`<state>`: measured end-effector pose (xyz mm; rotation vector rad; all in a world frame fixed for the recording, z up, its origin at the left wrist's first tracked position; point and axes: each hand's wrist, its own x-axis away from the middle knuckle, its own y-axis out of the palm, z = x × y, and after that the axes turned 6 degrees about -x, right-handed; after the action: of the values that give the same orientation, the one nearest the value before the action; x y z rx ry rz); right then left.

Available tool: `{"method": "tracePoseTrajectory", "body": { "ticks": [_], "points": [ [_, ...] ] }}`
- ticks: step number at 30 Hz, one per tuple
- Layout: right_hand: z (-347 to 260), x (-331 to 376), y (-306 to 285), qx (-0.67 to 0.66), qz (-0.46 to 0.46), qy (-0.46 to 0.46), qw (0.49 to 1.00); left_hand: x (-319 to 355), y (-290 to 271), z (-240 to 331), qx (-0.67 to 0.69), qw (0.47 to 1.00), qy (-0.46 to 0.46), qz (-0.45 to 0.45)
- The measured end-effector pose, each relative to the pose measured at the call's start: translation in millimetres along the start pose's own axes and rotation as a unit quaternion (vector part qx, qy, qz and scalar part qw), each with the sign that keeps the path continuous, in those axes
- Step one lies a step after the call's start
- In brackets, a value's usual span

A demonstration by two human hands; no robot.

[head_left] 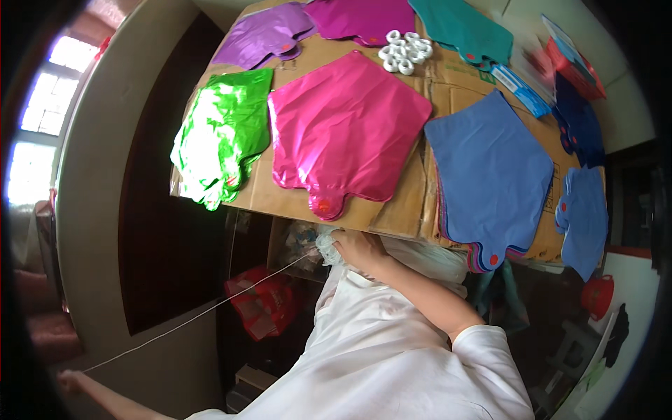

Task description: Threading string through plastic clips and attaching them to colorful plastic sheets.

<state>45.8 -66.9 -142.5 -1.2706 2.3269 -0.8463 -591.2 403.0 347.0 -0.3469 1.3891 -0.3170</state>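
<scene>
My left hand (pixel 68 381) is stretched out far to the lower left, closed on one end of a thin white string (pixel 203 313). The string runs taut across to a loose, pale bundle of string (pixel 327 246) just below the table's near edge. My right hand (pixel 360 250) is closed over that bundle, its fingers partly hidden. On the table above lie flat, uninflated foil balloons with tabs: a pink one (pixel 350 133) in the middle, a stack of shiny green ones (pixel 220 133) to the left, and a stack topped by a blue one (pixel 490 171) to the right.
Flattened cardboard (pixel 399 217) covers the table. Farther back lie purple (pixel 262 35), magenta (pixel 364 17) and teal balloons (pixel 462 31), with small white rings (pixel 404 51) between. Below hangs a red bag (pixel 262 304). A wall panel (pixel 175 175) stands at left.
</scene>
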Motion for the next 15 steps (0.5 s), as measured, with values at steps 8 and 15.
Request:
{"method": "tracePoseTrajectory", "body": {
  "ticks": [8, 15],
  "points": [
    [-19.1, -9.6, -4.9, -0.074, 0.074, -0.079, 0.991, 414.1, -110.6, 362.2, 0.338, 0.765, 0.275, -0.475],
    [-28.6, 2.0, -10.4, -0.048, 0.05, -0.069, 0.995, 591.8, -118.8, 424.9, 0.472, 0.609, 0.446, -0.456]
  ]
}}
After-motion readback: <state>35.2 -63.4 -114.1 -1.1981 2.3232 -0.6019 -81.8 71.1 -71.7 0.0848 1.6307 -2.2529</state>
